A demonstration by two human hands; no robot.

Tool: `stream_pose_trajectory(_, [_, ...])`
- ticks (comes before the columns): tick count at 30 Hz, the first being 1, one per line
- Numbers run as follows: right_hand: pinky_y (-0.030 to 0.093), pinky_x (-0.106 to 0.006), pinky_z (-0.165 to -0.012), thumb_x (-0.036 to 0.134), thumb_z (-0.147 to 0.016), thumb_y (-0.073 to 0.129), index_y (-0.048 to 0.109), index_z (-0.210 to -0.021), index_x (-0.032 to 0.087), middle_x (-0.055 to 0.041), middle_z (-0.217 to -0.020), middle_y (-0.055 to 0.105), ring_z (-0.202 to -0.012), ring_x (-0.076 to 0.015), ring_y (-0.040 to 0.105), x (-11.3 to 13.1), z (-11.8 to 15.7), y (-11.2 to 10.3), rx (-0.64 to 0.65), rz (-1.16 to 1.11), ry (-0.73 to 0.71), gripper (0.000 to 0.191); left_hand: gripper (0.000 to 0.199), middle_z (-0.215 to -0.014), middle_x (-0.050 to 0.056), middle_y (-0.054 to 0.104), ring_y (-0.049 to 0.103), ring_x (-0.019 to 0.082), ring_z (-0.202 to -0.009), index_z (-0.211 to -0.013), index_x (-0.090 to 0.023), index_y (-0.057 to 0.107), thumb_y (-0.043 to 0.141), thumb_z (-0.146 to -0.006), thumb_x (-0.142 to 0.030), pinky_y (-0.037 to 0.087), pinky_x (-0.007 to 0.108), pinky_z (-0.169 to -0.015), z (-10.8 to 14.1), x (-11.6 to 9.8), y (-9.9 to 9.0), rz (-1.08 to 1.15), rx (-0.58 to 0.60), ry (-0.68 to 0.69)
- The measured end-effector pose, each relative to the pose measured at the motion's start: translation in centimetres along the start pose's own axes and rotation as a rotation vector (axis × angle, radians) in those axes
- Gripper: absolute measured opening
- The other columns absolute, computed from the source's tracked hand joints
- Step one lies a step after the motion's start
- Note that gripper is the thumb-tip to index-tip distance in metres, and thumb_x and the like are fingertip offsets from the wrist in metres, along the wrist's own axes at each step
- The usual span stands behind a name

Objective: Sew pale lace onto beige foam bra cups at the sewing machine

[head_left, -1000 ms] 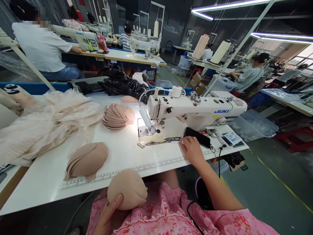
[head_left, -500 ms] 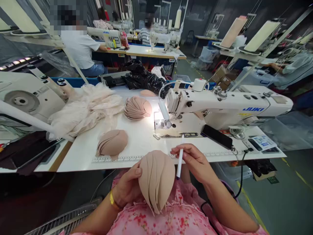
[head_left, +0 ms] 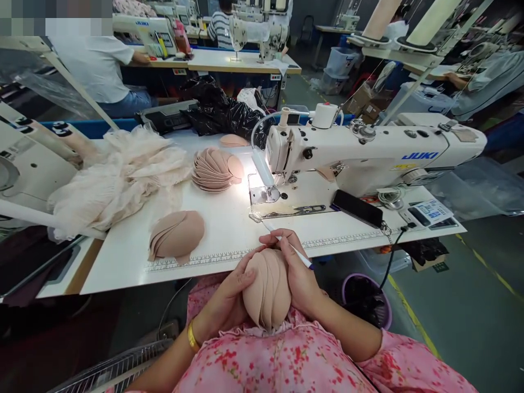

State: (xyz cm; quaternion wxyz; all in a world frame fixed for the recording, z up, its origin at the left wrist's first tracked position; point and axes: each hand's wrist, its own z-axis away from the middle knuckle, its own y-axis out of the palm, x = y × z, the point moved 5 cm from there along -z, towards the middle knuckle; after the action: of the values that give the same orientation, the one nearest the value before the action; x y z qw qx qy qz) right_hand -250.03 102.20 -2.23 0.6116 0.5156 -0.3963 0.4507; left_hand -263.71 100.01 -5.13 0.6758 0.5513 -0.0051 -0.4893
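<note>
A stack of beige fabric cups (head_left: pixel 267 289) rests upright near my lap, its layers fanned. My left hand (head_left: pixel 232 292) grips its left side, the thumb lying on the front layer. My right hand (head_left: pixel 298 267) holds a white pen (head_left: pixel 295 251) with a dark end, slanting across the fingers, while its palm touches the stack's right side. A smaller group of beige cups (head_left: pixel 177 234) lies on the white table (head_left: pixel 123 267) to the left. Another fanned pile of cups (head_left: pixel 215 170) sits beside the lit needle area of the sewing machine (head_left: pixel 327 147).
Sheer cream fabric (head_left: pixel 123 180) is heaped at the left. Small scissors (head_left: pixel 310 209) and a black phone (head_left: pixel 357 208) lie before the machine. Black plastic bags (head_left: pixel 229 112) stand behind the table. A person in white (head_left: pixel 90 65) sits farther back.
My right hand has moved left against the stack, and the pen has tilted from near upright to slanting. The stack is now between both hands. The view has shifted.
</note>
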Motion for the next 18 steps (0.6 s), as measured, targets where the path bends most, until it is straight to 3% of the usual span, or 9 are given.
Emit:
stream_pose_trajectory(6, [0.056,-0.043,-0.098,0.058,-0.103,0.054,0.054,-0.115,0.030,-0.0071,-0.122,0.072,-0.109,-0.0250,0.067,-0.5,-0.4,-1.1,-0.065,-0.103,-0.033,0.031,0.062,-0.152,0.008,0.062,0.049,0.039,-0.149,-0.140,-0.029,0.067,0.085,-0.082,-0.041,0.040,0.053,-0.126,0.1,-0.3,-0.6,0.073,0.002,0.045])
stream_pose_trajectory(9, [0.055,-0.040,-0.094,0.054,-0.105,0.056,0.057,-0.120,0.029,-0.0067,-0.117,0.069,-0.107,-0.0243,0.065,-0.3,0.4,-2.4,-0.083,0.027,-0.122,0.029,0.060,-0.151,0.008,0.063,0.049,0.038,-0.149,-0.142,-0.028,0.066,0.081,-0.086,-0.044,0.039,0.050,-0.127,0.2,-0.4,-1.0,0.133,-0.064,0.063])
stream_pose_trajectory(13, [0.050,-0.030,-0.079,0.041,-0.105,0.064,0.061,-0.122,0.029,-0.0007,-0.099,0.062,-0.086,-0.0172,0.060,0.9,1.9,-2.8,0.000,0.251,-0.264,0.020,0.059,-0.149,0.009,0.065,0.054,0.036,-0.145,-0.144,-0.027,0.063,0.080,-0.089,-0.041,0.037,0.048,-0.127,0.4,-0.6,-0.8,0.172,-0.132,0.114])
stream_pose_trajectory(18, [0.046,-0.028,-0.069,0.033,-0.103,0.067,0.063,-0.115,0.030,0.0028,-0.089,0.059,-0.075,-0.0141,0.056,1.5,2.0,-2.4,0.018,0.316,-0.309,0.013,0.058,-0.143,0.012,0.068,0.060,0.036,-0.137,-0.144,-0.026,0.062,0.080,-0.090,-0.039,0.038,0.053,-0.125,0.0,-0.2,-0.1,0.128,-0.076,0.126])
